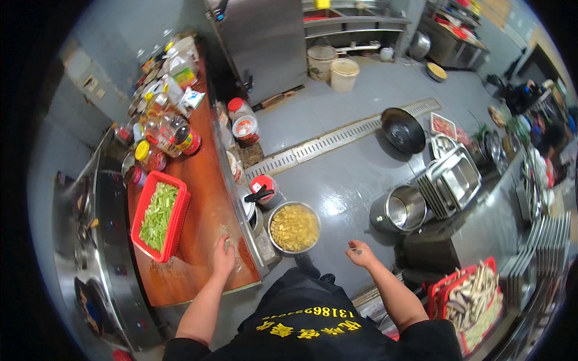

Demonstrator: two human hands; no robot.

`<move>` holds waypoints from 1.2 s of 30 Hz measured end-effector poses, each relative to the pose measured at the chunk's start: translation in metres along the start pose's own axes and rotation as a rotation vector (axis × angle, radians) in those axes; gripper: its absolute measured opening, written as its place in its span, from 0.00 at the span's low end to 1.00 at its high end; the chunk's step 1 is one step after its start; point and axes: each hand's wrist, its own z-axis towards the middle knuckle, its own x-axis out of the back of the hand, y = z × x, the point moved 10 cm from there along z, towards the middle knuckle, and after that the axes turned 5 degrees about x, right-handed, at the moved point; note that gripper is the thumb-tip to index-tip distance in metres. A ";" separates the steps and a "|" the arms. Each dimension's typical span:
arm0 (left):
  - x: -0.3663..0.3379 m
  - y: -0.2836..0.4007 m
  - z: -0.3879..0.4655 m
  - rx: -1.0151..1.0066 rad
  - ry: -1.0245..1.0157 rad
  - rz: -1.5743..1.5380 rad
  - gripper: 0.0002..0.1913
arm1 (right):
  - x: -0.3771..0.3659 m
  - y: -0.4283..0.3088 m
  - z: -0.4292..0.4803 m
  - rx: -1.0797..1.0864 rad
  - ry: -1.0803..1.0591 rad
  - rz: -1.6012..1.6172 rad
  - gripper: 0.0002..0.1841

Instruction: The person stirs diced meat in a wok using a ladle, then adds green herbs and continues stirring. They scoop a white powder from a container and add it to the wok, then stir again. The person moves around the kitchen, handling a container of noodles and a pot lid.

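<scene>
My left hand (223,257) is over the near end of the reddish-brown counter (201,180), fingers loosely apart, with nothing seen in it. To its left a red plastic basket (183,203) holds cut green vegetable pieces (159,216). My right hand (360,253) is palm up over the floor, with a small greenish bit (358,252) on or by its fingers; whether it is gripped I cannot tell. Between the hands, lower down, stands a round metal pot (319,225) of yellow chunks in liquid (293,227).
Bottles (174,131) and jars crowd the counter's back. A wok (403,131), a steel pot (399,208) and stacked metal trays (451,185) are at right. Red baskets (445,293) of sliced vegetables (472,298) stand near my right arm. A drain grate (334,140) crosses the floor.
</scene>
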 end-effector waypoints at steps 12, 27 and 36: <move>-0.018 0.008 0.159 0.068 0.170 0.122 0.24 | -0.020 -0.089 0.157 0.204 -0.502 -0.365 0.27; -0.051 -0.030 0.246 0.356 0.340 0.354 0.38 | -0.298 -0.150 0.519 0.579 -0.894 -0.708 0.25; -0.059 -0.047 0.244 0.349 0.333 0.409 0.36 | -0.473 -0.113 0.560 0.492 -0.871 -0.764 0.21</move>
